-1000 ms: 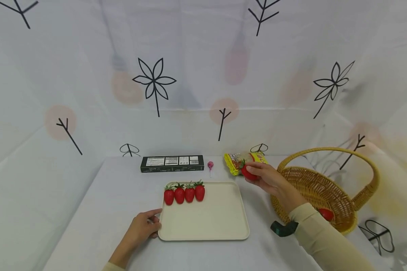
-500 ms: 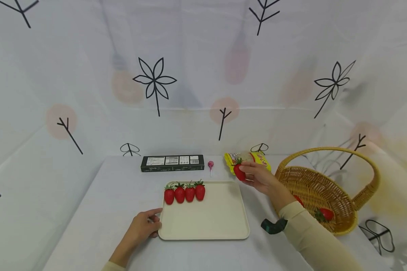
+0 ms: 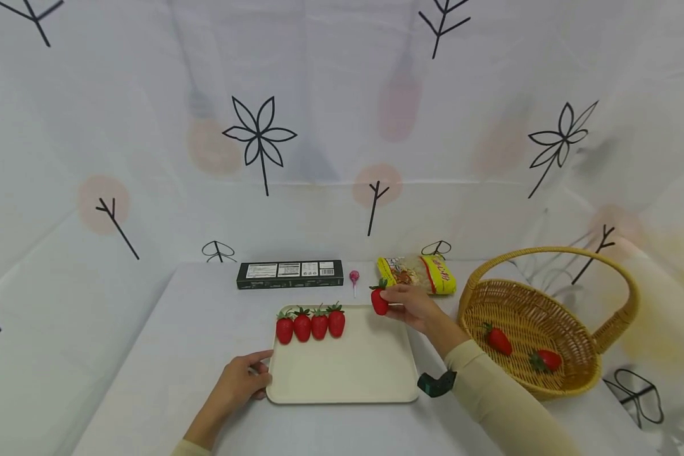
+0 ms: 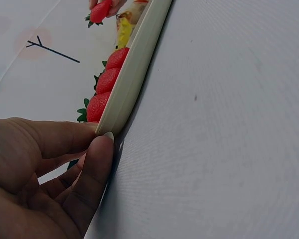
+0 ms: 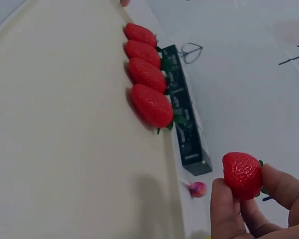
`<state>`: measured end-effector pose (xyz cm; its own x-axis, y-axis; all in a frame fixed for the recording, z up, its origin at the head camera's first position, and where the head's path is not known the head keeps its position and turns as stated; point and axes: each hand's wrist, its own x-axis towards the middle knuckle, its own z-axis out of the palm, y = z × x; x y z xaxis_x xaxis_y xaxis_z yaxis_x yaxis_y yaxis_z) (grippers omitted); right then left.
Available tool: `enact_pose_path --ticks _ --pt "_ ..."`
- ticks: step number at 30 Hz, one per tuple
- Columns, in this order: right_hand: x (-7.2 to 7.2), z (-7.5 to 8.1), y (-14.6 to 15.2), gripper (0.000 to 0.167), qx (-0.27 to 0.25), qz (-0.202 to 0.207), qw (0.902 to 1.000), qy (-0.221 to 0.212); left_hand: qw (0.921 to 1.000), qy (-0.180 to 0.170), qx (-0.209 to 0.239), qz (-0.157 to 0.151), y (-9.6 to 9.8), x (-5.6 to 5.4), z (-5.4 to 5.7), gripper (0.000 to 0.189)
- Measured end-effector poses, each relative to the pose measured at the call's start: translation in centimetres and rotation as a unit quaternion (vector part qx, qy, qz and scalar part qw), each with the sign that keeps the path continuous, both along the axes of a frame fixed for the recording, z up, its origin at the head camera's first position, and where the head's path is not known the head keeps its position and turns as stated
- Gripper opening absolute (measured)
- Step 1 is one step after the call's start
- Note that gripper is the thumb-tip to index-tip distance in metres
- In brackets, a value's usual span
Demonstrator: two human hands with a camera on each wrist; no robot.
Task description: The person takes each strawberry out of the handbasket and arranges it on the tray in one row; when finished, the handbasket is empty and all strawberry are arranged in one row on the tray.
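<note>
A red strawberry (image 3: 379, 301) with green leaves is pinched between the thumb and fingers of my right hand (image 3: 413, 307), over the back right part of the cream tray (image 3: 342, 373). Several other strawberries (image 3: 319, 326) lie side by side in a row along the tray's back left edge, leaves towards the back. My left hand (image 3: 240, 382) pinches the tray's left rim; in the left wrist view its thumb (image 4: 97, 159) and forefinger meet at the rim. The right wrist view shows the held strawberry (image 5: 242, 175) off the tray's back edge.
A wicker basket (image 3: 589, 380) with a tall handle stands at the right, two strawberries (image 3: 498, 340) inside. Behind the tray lie a dark flat box (image 3: 289, 274), a pink lollipop (image 3: 354, 277) and a yellow food packet (image 3: 418, 273). A patterned cloth hangs behind the table.
My right hand has carried the strawberry left from in front of the packet to over the tray's back right. The two strawberries in the basket now show fully. The left hand stays put.
</note>
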<state>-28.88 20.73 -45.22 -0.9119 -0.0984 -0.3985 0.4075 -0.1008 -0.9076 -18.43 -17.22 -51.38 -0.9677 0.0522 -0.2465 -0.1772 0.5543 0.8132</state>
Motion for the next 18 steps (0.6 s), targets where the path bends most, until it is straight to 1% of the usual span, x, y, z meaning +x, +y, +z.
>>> enact_pose_path --ticks 3,9,13,18 --pt "0.0 -0.5 -0.7 0.047 0.014 0.010 0.9998 0.001 1.0000 0.002 0.001 0.001 0.0 0.0 0.1 0.057" --pt "0.0 -1.6 -2.3 0.042 0.065 0.023 0.9976 -0.005 1.0000 0.006 0.000 0.004 0.0 0.0 0.0 0.057" --pt "0.1 -2.4 -3.4 0.039 0.108 0.029 0.9937 0.004 0.9999 0.009 0.004 0.005 0.0 0.0 -0.2 0.057" --pt "0.1 -3.4 -4.3 0.034 0.132 0.032 0.9906 0.016 0.9999 0.009 0.003 0.005 0.0 -0.1 -0.4 0.057"
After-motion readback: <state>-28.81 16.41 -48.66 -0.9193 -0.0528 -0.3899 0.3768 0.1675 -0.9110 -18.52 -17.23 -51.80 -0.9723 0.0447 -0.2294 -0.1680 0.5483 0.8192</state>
